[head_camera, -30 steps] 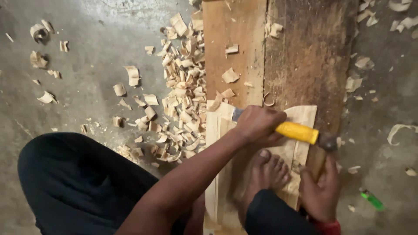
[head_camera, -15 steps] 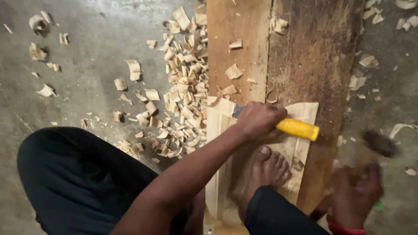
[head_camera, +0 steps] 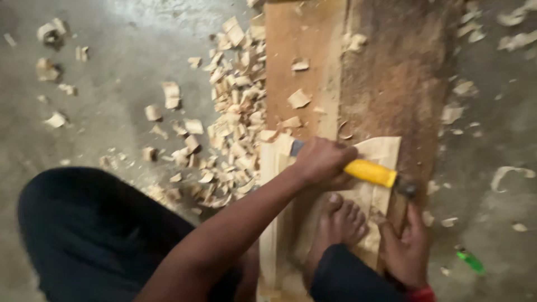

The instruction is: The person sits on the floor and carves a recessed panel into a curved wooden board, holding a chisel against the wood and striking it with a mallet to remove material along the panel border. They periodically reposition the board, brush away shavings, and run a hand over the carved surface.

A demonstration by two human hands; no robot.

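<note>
1. My left hand [head_camera: 323, 162] is gripping a yellow-handled chisel [head_camera: 369, 171] tightly, lying across a pale wood piece [head_camera: 380, 154].
2. My right hand [head_camera: 405, 249] is clasping a mallet handle [head_camera: 396, 210], its head touching the chisel's end.
3. My bare foot [head_camera: 335, 223] is pinning the wood down.
</note>
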